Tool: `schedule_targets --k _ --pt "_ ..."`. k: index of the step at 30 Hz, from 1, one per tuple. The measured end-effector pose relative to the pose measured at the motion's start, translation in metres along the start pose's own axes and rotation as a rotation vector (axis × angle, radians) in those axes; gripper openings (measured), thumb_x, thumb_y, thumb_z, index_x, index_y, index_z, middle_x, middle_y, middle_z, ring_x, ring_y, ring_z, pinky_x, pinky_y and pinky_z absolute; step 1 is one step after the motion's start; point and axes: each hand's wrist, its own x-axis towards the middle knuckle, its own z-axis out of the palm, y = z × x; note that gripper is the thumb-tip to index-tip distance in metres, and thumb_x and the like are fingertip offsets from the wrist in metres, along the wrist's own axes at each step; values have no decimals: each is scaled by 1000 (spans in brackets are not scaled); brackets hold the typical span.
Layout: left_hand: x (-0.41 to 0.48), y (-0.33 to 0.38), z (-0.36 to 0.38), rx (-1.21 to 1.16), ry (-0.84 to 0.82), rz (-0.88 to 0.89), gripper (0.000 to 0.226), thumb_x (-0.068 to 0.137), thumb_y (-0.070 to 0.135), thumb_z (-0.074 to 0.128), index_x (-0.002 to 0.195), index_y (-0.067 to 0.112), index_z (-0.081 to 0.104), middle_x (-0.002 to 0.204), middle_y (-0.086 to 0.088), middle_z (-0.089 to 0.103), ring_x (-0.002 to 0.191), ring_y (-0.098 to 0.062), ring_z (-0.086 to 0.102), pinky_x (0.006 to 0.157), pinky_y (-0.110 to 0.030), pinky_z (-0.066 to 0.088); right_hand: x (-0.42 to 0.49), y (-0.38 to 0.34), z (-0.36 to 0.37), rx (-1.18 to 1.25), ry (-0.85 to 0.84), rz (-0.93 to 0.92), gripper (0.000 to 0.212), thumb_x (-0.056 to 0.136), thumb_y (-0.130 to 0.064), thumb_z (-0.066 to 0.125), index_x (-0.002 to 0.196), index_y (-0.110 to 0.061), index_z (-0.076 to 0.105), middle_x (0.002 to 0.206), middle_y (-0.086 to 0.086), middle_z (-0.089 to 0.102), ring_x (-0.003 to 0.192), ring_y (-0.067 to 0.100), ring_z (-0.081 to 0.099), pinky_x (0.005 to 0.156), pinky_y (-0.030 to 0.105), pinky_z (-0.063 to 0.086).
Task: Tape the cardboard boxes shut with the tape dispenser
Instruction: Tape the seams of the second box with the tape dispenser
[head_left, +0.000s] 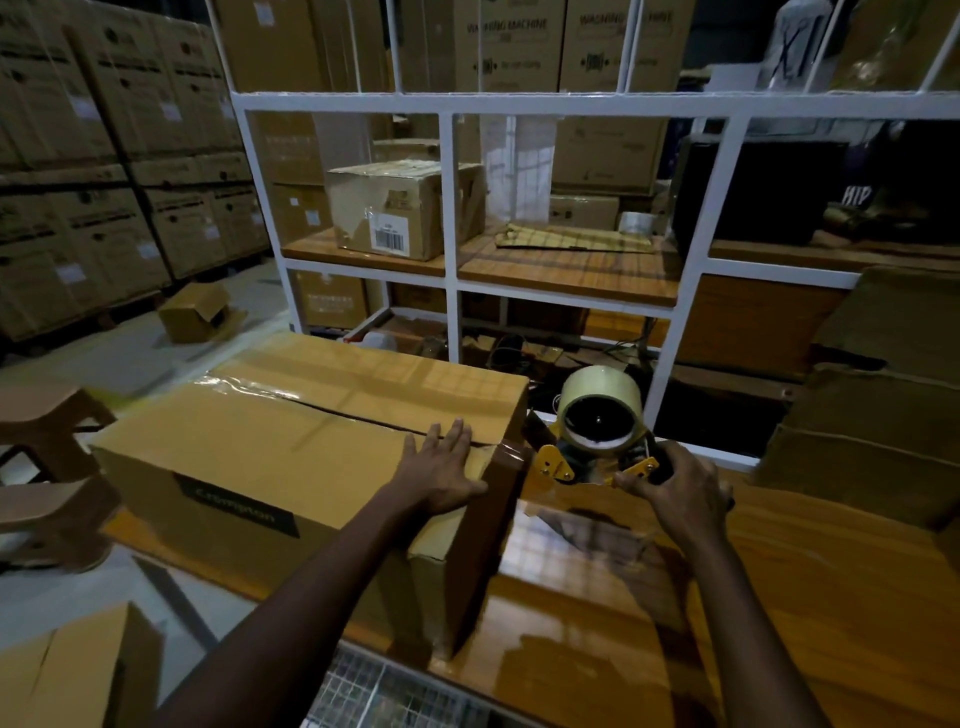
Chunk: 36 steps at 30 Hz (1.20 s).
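Since the glossy orange-brown wooden worktop (779, 597) carries the long tan cardboard box (270, 436) along its left edge, the box probably needs a firm weight from above so it does not slide as tape is drawn over it. The step in hand looks like starting a strip at the box's right end. A shiny length of tape (506, 467) already clings to that end's upper corner and runs toward the yellow metal tape dispenser with its pale roll (597, 431), which sits just beside the end, over the worktop's middle. To do it well, I would pull the dispenser level and straight along the dark centre seam (332, 410), with the tape taut, the flaps pressed flush and the strip rubbed down. The box itself is wide and shallow, with a black printed label (236, 504) on its near side. A glossy band already lies across the far left of its top, while the seam gapes slightly. The left hand (447, 467) lies flat on the top by the seam, fingers straight and spread. The right hand (680, 488) has its fingers curled round the dispenser's handle.
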Motion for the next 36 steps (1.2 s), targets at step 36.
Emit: schedule_targets --k 36 --pt "-8 9 -1 98 -38 148 82 100 52 37 156 20 -12 163 1 -19 151 -31 -12 119 -57 1 1 17 76 -101 -199 -112 68 65 -78 62 121 -39 53 123 -5 62 114 31 44 85 41 27"
